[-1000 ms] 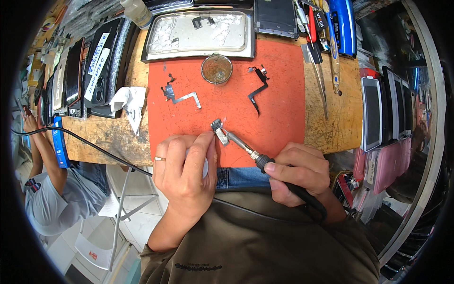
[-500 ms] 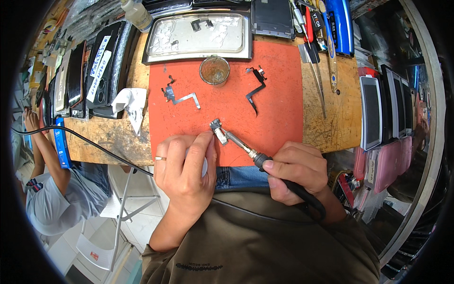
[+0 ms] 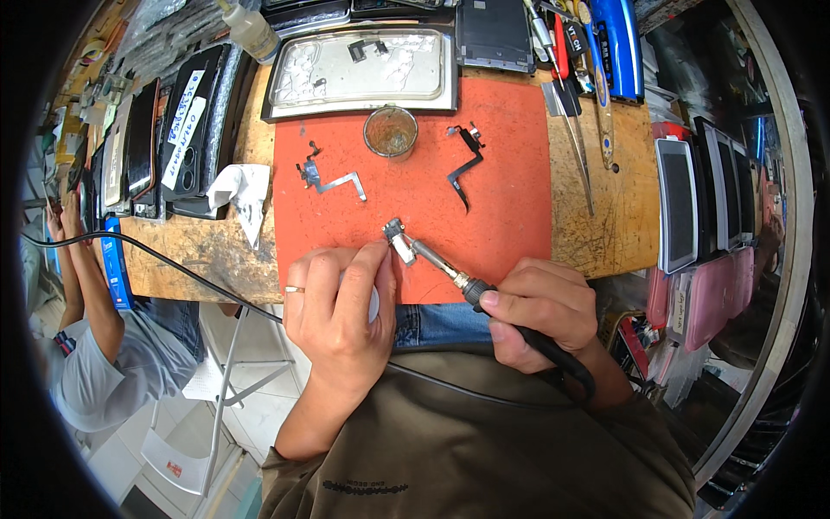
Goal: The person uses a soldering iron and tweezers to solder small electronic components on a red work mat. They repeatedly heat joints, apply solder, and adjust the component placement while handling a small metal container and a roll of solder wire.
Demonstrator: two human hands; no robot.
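My right hand grips a soldering iron by its black handle, the metal shaft slanting up and to the left. Its tip meets a small dark and silver phone part on the orange-red mat. Closed beside that part is my left hand, thumb and forefinger pinched at its left edge. A white round-edged thing shows partly inside the left palm; the fingers hide the remainder. Farther up the mat lie a silver flex cable and a black flex cable.
A small cup with brown residue stands on the mat below a white tray. Tweezers and other tools lie at right. Crumpled white tissue and stacked phones are at left. A black cord crosses the left side. Another person sits left.
Both hands and the soldering iron keep nearly the same place. The view has shifted very slightly. At left, the other person's arms have moved a little.
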